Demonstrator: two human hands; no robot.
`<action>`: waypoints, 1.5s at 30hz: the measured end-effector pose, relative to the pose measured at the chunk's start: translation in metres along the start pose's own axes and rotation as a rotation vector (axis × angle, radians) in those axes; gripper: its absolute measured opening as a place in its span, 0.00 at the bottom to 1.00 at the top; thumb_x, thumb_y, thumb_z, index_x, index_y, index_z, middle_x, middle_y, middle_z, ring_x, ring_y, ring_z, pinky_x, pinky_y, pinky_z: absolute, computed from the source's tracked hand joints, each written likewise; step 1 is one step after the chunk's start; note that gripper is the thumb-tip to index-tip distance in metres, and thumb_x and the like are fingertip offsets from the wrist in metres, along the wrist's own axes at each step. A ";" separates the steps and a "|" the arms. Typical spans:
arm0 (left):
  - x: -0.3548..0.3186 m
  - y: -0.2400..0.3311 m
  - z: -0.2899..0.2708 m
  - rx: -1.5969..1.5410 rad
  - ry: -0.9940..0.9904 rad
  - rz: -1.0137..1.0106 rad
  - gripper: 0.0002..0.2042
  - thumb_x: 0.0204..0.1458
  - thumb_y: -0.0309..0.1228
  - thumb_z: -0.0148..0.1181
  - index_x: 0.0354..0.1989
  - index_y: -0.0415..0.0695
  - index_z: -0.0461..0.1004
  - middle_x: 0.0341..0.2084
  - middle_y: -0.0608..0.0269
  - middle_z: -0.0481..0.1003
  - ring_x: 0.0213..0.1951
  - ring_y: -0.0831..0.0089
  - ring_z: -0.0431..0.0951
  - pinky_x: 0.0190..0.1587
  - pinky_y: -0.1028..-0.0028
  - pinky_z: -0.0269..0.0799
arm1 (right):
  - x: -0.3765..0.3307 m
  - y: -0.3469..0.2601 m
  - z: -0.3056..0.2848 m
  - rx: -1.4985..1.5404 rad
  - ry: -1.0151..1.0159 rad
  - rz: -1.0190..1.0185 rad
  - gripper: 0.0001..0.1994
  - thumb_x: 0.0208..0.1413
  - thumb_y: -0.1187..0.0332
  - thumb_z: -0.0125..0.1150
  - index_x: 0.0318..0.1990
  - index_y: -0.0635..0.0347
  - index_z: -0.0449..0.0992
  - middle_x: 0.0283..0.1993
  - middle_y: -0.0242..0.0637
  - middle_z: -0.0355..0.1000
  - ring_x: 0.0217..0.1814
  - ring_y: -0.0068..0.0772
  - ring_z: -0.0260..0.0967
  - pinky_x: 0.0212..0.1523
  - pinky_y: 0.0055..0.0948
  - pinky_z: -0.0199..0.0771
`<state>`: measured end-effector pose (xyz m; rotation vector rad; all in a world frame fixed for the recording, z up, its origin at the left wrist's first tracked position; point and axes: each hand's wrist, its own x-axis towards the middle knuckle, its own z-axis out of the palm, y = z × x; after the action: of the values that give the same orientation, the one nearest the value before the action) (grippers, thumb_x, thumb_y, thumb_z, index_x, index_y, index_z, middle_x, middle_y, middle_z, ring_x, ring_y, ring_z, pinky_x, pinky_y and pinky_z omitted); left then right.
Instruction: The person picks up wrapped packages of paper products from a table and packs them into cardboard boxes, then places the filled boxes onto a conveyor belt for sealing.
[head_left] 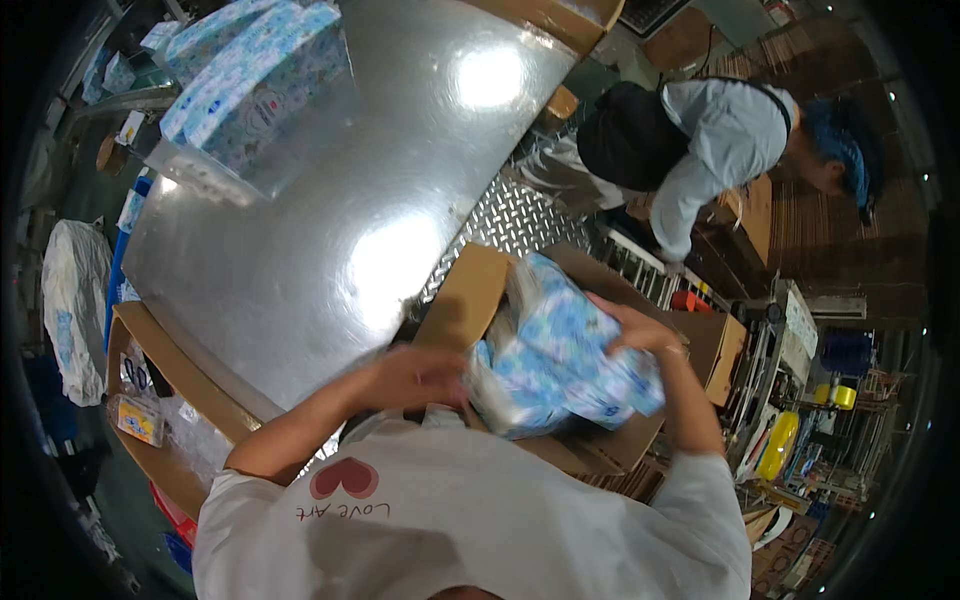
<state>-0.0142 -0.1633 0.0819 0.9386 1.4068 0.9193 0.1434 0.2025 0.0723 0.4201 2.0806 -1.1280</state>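
In front of me stands an open cardboard box [463, 298], its flaps spread. Blue-and-white patterned soft plastic packs [560, 335] fill it, some leaning up over the rim and slightly blurred. My right hand [637, 328] grips the right side of these packs, fingers laid over the printed film. On the other side, my left hand [425, 377] is at the packs' left edge beside the box flap. It is smeared by motion, so its finger shape and any contact are unclear.
A shiny metal table [300, 250] spreads ahead, with larger bagged blue-and-white packs [265, 100] at its far left. Left of me, another carton [190, 395] holds clear plastic and scissors. A co-worker [700, 140] bends beside a roller conveyor [640, 255] at right.
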 end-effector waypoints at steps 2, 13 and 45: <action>0.003 -0.019 0.011 -0.208 0.353 -0.067 0.14 0.51 0.32 0.58 0.43 0.38 0.70 0.32 0.61 0.75 0.34 0.76 0.74 0.37 0.77 0.69 | 0.059 0.073 0.024 0.283 -0.014 -0.014 0.42 0.27 0.79 0.61 0.60 0.60 0.59 0.56 0.37 0.63 0.56 0.28 0.57 0.57 0.25 0.55; 0.183 -0.046 0.061 0.253 0.358 -0.251 0.60 0.34 0.64 0.58 0.62 0.30 0.31 0.59 0.25 0.37 0.63 0.39 0.36 0.63 0.57 0.36 | 0.121 0.110 0.104 -0.072 0.669 -0.175 0.50 0.28 0.52 0.70 0.60 0.63 0.51 0.58 0.52 0.56 0.62 0.52 0.52 0.60 0.42 0.51; 0.196 -0.212 0.106 0.968 -0.473 -0.605 0.25 0.41 0.40 0.58 0.50 0.47 0.68 0.48 0.54 0.70 0.49 0.61 0.71 0.47 0.69 0.68 | 0.085 0.033 0.141 0.270 0.336 -0.086 0.16 0.46 0.62 0.48 0.19 0.68 0.72 0.17 0.51 0.67 0.21 0.44 0.69 0.26 0.40 0.67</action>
<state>0.0799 -0.0594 -0.1915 1.1995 1.5607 -0.4862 0.1659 0.1005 -0.0588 0.6958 2.2542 -1.4812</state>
